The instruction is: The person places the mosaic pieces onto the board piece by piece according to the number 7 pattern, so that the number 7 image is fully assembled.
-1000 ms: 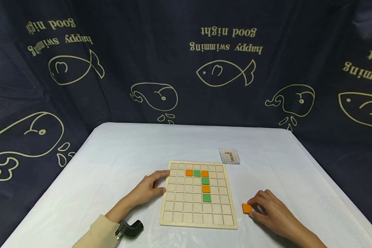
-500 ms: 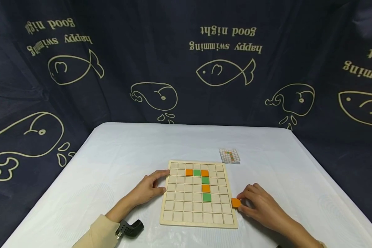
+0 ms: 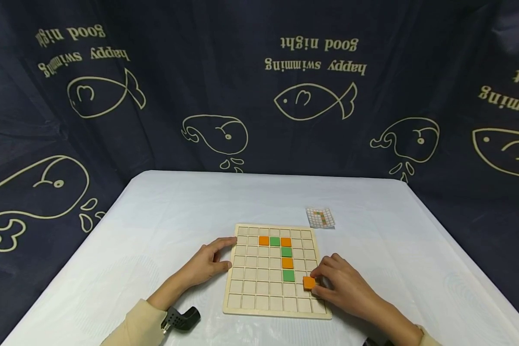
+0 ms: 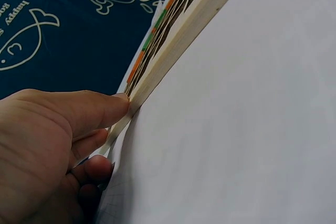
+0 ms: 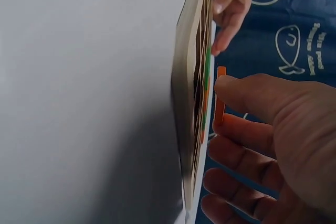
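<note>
A square orange tile [image 3: 309, 283] is pinched between the thumb and index finger of my right hand [image 3: 343, 284], over the right part of a wooden grid board [image 3: 262, 288]. In the right wrist view the tile [image 5: 221, 95] appears edge-on, a little above the board's surface, with the other fingers spread below. Orange and green tiles sit in the board's grid, a row of three at the far side, then a column running toward me ending in a green tile [image 3: 288, 275]. My left hand [image 3: 201, 264] touches the board's left edge with thumb and index fingertips.
A small printed card [image 3: 320, 218] with a coloured grid pattern lies beyond the board's far right corner. A white cloth [image 3: 177, 202] covers the table. Behind it hangs a dark curtain [image 3: 251, 96] with fish and whale drawings. A black wrist device [image 3: 182, 319] sits by the left sleeve.
My right hand has moved left with the orange tile, from the tablecloth right of the board to over the board's right columns. The left hand and board have stayed put.
</note>
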A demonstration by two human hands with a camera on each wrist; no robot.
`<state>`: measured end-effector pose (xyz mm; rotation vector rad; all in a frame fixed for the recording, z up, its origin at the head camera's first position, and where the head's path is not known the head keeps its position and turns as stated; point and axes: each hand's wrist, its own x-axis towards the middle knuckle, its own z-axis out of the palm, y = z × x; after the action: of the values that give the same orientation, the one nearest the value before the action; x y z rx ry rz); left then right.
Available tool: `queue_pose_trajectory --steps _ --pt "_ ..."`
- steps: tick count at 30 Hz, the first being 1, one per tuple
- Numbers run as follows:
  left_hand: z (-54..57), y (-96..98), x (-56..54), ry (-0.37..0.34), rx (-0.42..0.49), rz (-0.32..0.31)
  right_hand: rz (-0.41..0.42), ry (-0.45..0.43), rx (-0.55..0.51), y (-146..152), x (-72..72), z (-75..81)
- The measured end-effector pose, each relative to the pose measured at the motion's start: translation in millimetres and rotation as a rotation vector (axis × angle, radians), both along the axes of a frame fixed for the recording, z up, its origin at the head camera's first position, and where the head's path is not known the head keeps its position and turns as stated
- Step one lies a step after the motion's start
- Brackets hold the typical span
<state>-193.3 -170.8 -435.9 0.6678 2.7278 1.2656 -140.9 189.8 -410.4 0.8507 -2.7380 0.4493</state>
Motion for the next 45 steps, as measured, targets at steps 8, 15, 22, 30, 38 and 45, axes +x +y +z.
queue_pose_trajectory --steps 8,15,22,30,38,45 --pt "0.6 -0.4 0.3 -0.023 0.026 -0.007 0.051 0.000 -0.012 -18 -1.3 0.1" --pt "1.1 -0.2 0.3 -0.018 0.008 -0.006 0.076 0.005 0.010 -30 -0.8 -0.4" --pt "1.2 -0.2 0.4 -0.023 0.025 -0.003 0.072 0.006 0.031 -35 -0.7 -1.5" --pt "-0.3 -0.9 -0.6 -0.027 0.030 -0.005 0.092 0.045 0.038 -37 -1.9 -4.1" --pt "0.8 -0.8 -0.5 -0.019 0.016 -0.011 0.106 0.078 0.046 -38 -1.8 -4.5" --pt "0.2 -0.5 -0.8 -0.014 0.015 -0.007 0.123 0.107 0.049 -38 -2.1 -6.1"
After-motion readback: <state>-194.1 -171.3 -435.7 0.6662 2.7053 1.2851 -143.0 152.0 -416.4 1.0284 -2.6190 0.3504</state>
